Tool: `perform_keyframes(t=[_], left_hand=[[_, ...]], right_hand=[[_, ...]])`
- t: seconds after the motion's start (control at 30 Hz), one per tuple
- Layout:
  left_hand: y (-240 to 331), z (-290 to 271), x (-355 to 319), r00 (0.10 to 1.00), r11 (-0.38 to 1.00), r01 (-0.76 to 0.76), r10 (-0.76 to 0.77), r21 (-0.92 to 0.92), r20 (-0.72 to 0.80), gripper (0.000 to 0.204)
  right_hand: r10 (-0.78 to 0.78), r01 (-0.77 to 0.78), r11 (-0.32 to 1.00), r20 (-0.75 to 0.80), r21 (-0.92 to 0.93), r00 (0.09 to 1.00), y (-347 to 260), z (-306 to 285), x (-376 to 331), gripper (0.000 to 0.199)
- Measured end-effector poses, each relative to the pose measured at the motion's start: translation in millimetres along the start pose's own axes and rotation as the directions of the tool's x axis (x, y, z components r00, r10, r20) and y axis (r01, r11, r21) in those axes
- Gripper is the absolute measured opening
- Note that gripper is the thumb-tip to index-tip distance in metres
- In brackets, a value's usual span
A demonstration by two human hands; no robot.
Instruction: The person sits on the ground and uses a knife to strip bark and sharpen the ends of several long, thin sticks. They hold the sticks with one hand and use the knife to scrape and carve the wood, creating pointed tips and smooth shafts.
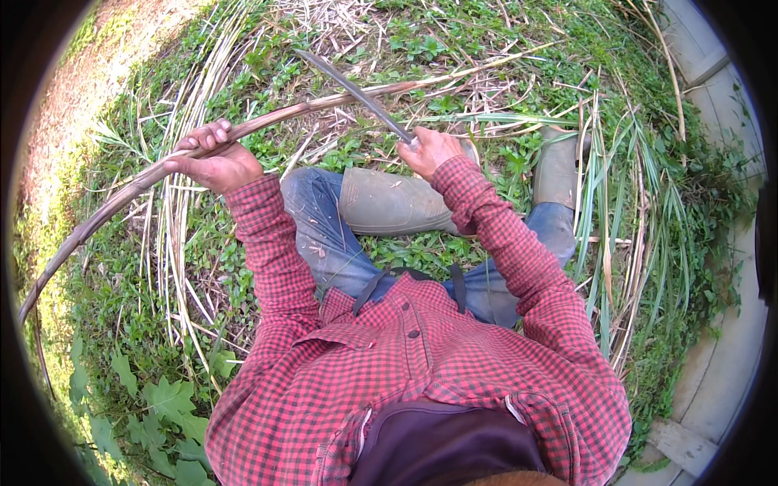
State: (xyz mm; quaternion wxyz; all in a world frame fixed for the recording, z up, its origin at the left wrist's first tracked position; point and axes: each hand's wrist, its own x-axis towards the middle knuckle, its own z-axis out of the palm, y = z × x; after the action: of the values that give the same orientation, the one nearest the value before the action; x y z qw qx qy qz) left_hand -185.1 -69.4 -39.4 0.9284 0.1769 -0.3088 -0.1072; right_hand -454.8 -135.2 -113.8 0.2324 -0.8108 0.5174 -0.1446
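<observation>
My left hand (215,158) is closed around a long brown stalk (288,116), its fingers over the top and the thumb below. The stalk slants from the lower left edge up to a thin pale tip at the upper right. In my right hand (431,151) is a long knife (356,92), its handle mostly hidden by the fingers. The dark, narrow blade points up and left and crosses the stalk to the right of my left hand. Whether the edge touches the stalk I cannot tell.
I sit on weedy ground with my legs, in rubber boots (397,201), folded before me. Dry pale stems (174,219) lie at left, long green leaves (620,211) at right. A pale wall (713,356) curves along the right side. Broad-leaved plants (166,405) grow at lower left.
</observation>
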Motion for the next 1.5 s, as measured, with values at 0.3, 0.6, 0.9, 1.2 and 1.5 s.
perform_keyframes(t=[0.3, 0.6, 0.9, 1.2, 1.5], left_hand=[[-6, -11, -17, 0.999, 1.0, 0.026, -0.026, 0.008, 0.023, 0.054], [2, 6, -9, 0.999, 0.999, -0.031, 0.029, 0.043, 0.042, 0.055], [-19, 5, -30, 0.997, 0.987, 0.018, -0.029, 0.159, 0.07, 0.051], [23, 26, -41, 0.991, 0.739, -0.004, -0.09, 0.674, 0.104, 0.054], [38, 69, -46, 0.997, 0.667, -0.044, -0.015, 0.744, 0.072, 0.059]], right_hand=[[0.178, -0.174, 0.978, 0.029, -0.113, 0.984, 47, -1, -2, 0.042], [0.338, -0.326, 0.928, 0.038, -0.18, 0.94, 87, -15, 13, 0.045], [0.248, -0.231, 0.956, 0.078, -0.179, 0.966, 87, -23, -13, 0.04], [0.234, -0.234, 0.969, 0.007, 0.082, 0.972, 30, -4, -35, 0.041], [0.415, -0.338, 0.879, -0.188, 0.335, 0.89, 26, 42, -25, 0.038]])
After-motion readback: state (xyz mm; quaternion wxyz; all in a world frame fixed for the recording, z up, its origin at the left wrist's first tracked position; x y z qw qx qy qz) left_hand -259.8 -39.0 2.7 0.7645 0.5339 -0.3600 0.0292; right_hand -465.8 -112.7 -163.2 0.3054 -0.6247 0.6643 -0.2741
